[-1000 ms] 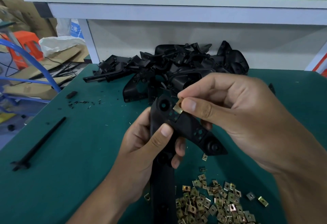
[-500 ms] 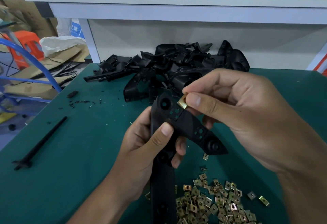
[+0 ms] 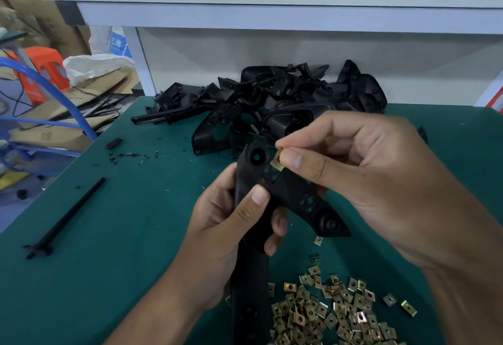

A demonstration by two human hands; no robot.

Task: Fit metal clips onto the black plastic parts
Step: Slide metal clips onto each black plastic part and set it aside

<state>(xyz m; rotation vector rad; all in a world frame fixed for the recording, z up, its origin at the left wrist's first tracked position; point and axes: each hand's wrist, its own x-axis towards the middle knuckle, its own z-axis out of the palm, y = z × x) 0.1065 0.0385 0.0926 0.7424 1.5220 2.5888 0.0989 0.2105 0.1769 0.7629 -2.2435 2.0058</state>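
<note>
Pinching one metal clip point(image 3: 277, 160) between right thumb and forefinger, right hand point(image 3: 381, 181) clamped on it, other fingers curled loosely. Clip sits at the edge of the black plastic part point(image 3: 288, 192), just beside the round boss near its upper end, touching or nearly so; can't tell if it's seated. Left hand point(image 3: 231, 225) wraps the part's stem below my right fingers, thumb pressed on the face, part held clear of the bench point(image 3: 109, 235).

Handling guess: clip is tiny, thin sheet metal, light, springy, slippery, so grip its flat faces. Part looks stiff and light; hold near the slot so it can't twist. Spare clips point(image 3: 332, 312) lie below my hands, more parts point(image 3: 285, 99) heaped beyond my fingers.
</note>
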